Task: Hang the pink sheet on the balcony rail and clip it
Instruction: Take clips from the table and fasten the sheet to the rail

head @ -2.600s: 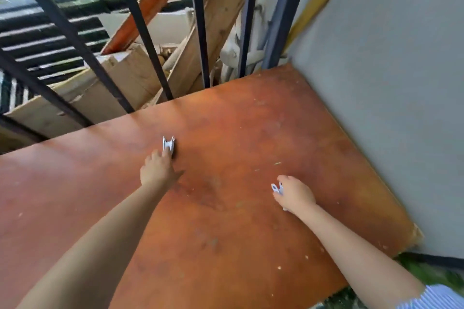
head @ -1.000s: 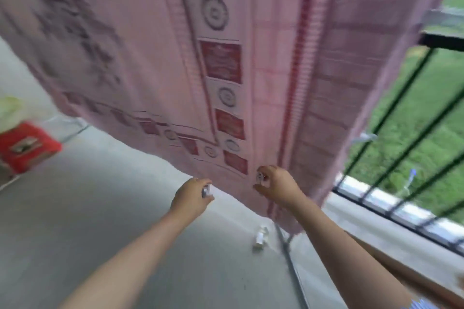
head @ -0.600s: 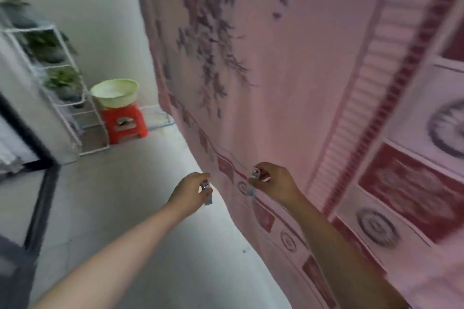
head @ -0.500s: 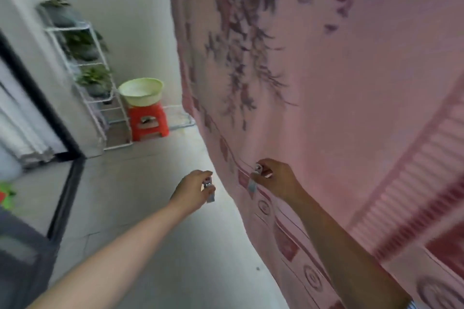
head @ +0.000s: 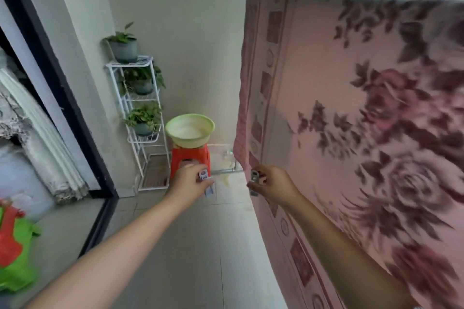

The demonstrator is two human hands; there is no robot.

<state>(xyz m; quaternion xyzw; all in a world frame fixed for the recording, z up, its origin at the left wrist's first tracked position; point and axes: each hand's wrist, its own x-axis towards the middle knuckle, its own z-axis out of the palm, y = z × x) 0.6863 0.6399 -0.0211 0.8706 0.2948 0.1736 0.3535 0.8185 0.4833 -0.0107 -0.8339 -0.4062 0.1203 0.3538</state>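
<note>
The pink sheet (head: 351,118) with dark rose prints hangs down on the right, draped over a rail that it hides; its left edge falls near the middle of the view. My left hand (head: 187,183) grips a pale blue-grey clothes peg (head: 206,180), held out over the floor left of the sheet. My right hand (head: 272,184) grips a second grey peg (head: 254,178) right at the sheet's lower left edge. Both arms reach forward.
A red stool (head: 188,158) carrying a pale green basin (head: 190,129) stands at the far wall. A white wire rack (head: 140,118) with potted plants is beside it. A dark door frame (head: 57,78) and curtain are on the left; grey floor tiles (head: 190,246) lie below.
The view swung from the orange board to the hanging sheet, then left along it to its end edge. Both hands picked up pegs and carry them, now at the sheet's left edge.
</note>
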